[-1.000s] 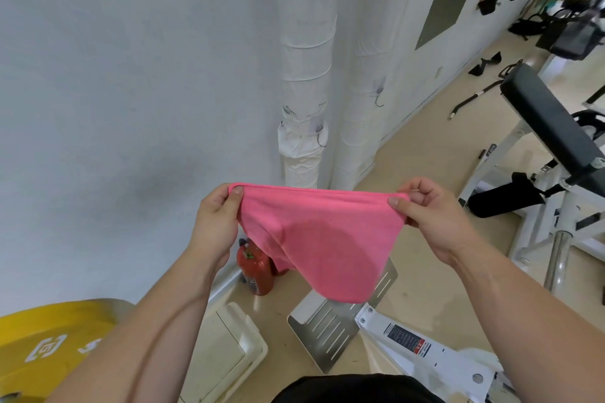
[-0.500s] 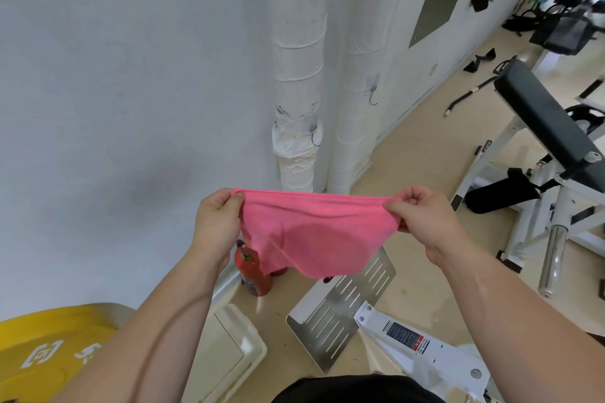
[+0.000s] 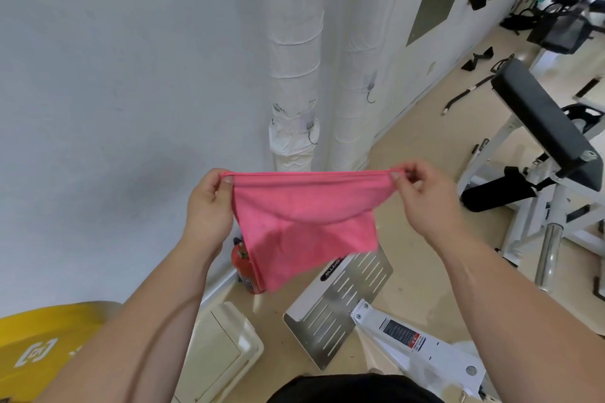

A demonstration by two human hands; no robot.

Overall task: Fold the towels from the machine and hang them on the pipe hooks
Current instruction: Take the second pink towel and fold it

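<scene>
Both hands — left hand [image 3: 209, 206] and right hand [image 3: 425, 203] — pinch the pink towel's [image 3: 304, 232] top corners apart, stretching it taut, probably to square the fold — pipe hook [image 3: 313, 136] waits beyond.

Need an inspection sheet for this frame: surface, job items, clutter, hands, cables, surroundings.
Surface: beige floor; no table in view.
Job's things: pink cloth towel held in the air, top edge taut, folded over; left metal hook and right metal hook on white wrapped pipes, both bare.
Clutter: red fire extinguisher, perforated metal plate, cream plastic box.
Hands: left hand and right hand each pinch a top corner.
Cables: nothing seen.
Surroundings: white wall, black padded bench, yellow object.
</scene>
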